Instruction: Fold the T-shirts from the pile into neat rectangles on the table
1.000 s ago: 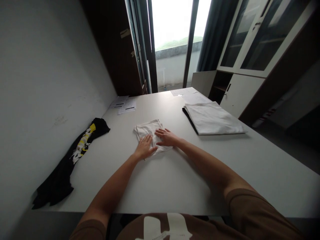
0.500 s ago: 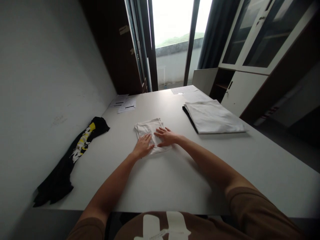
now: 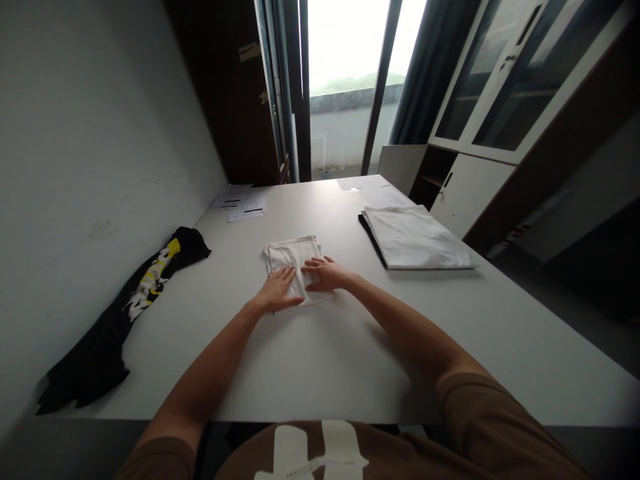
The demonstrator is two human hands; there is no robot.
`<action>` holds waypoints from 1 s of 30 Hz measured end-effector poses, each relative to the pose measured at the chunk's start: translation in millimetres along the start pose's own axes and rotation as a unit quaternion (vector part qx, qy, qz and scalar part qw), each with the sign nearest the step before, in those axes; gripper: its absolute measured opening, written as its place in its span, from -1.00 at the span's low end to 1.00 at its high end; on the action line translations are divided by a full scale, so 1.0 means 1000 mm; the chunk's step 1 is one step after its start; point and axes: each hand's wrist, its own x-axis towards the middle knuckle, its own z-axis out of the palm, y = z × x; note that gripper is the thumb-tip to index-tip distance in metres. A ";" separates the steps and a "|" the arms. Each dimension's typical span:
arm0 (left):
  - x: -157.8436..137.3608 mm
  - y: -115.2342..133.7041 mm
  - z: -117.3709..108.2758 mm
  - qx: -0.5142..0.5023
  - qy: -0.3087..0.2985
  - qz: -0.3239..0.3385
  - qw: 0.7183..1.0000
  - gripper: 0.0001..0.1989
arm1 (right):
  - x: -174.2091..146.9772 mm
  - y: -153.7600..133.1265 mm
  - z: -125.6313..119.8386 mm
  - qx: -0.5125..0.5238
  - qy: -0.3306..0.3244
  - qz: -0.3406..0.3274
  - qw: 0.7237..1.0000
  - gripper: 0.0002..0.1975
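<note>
A small folded white cloth point(image 3: 290, 251), perhaps a garment, lies flat on the white table point(image 3: 320, 360) in front of me. Flat on its left part rests my left hand point(image 3: 278, 288), its fingers stretched out and the thumb pointing right. My right hand point(image 3: 324, 273) presses on the right part of the same cloth, fingers spread toward the left. The two hands are close together but apart. Parts of the cloth are hidden under both palms.
Along the left wall lies a black garment point(image 3: 100, 347) with a yellow and white print. A larger folded white cloth point(image 3: 415, 237) sits over something black at the right. Paper sheets point(image 3: 247, 205) lie at the far left, and more papers point(image 3: 383, 195) at the far edge.
My left hand has slid slightly away from my right hand over the cloth, its thumb stretched further out. The whole view has shifted a little. Both hands stay on the cloth.
</note>
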 end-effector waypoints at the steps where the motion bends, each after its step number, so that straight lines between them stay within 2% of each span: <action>1: 0.000 0.001 -0.001 0.001 -0.005 0.000 1.000 0.07 | 0.000 0.000 0.000 -0.001 0.014 0.000 1.000 -0.28; 3: -0.001 0.001 -0.002 0.001 -0.016 0.004 1.000 0.11 | 0.000 -0.001 0.001 -0.002 0.033 -0.002 0.999 -0.32; 6: -0.001 0.000 -0.004 0.000 -0.034 0.008 0.999 0.17 | -0.001 -0.001 0.004 0.006 0.031 -0.025 0.999 -0.19; 12: -0.002 -0.005 -0.010 -0.006 -0.072 0.003 0.997 0.24 | 0.001 0.000 0.007 0.030 -0.044 -0.030 0.998 0.09; 17: -0.002 -0.006 -0.013 -0.019 -0.080 0.003 0.997 0.19 | -0.001 -0.007 0.007 0.017 -0.068 -0.025 0.997 0.20; 20: -0.001 -0.005 -0.011 -0.027 -0.064 -0.018 0.997 0.11 | -0.001 -0.013 0.009 0.010 -0.058 -0.019 0.998 0.22; 23: 0.000 -0.009 -0.008 -0.027 -0.050 -0.030 0.998 0.13 | -0.001 -0.019 0.014 0.006 -0.047 -0.023 0.999 0.21; 30: -0.003 -0.029 -0.011 -0.037 -0.057 0.009 0.998 0.13 | -0.011 -0.031 0.027 0.020 0.003 -0.054 0.998 0.06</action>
